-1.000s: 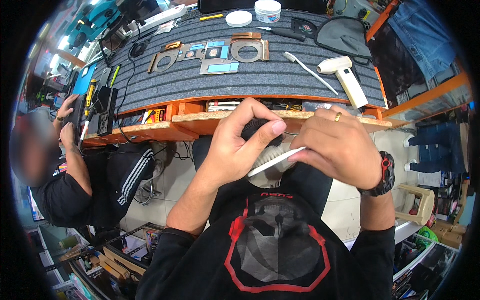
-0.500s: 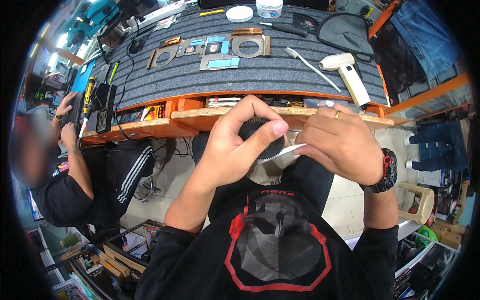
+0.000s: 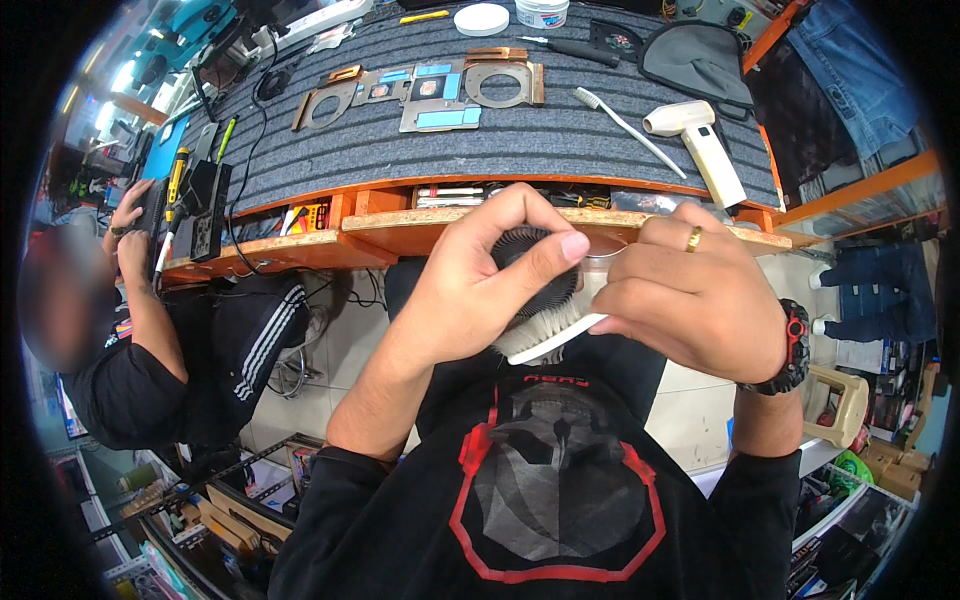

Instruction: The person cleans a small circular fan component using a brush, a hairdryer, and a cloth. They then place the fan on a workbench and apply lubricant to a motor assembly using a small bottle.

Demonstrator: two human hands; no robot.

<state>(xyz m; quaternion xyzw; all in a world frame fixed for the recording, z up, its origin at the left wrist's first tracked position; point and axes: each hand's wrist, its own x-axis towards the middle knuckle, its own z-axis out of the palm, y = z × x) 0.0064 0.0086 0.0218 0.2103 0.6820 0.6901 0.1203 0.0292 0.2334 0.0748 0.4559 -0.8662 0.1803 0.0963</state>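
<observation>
Above my lap, at the front edge of the workbench, my left hand point(image 3: 455, 285) is closed round a round black finned fan wheel point(image 3: 530, 285), its thumb pressed across the face. My right hand point(image 3: 690, 295) pinches the handle of a white brush point(image 3: 562, 337). The brush's pale bristles touch the lower rim of the fan wheel, and its head is tilted up toward the right. Part of the fan wheel is hidden behind my left fingers and thumb.
On the grey striped mat point(image 3: 380, 150) lie a copper-and-metal heat sink point(image 3: 440, 90), a white toothbrush point(image 3: 630, 132), a cream handheld blower point(image 3: 705, 155) and a black-handled tool point(image 3: 580, 52). An open drawer point(image 3: 470, 192) holds tools. At left, another person's hands point(image 3: 132, 225) work at the bench.
The brush has turned and moved down along the fan wheel, so its bristles now show fully. My right hand has shifted slightly down and right. The left hand keeps hold of the fan wheel.
</observation>
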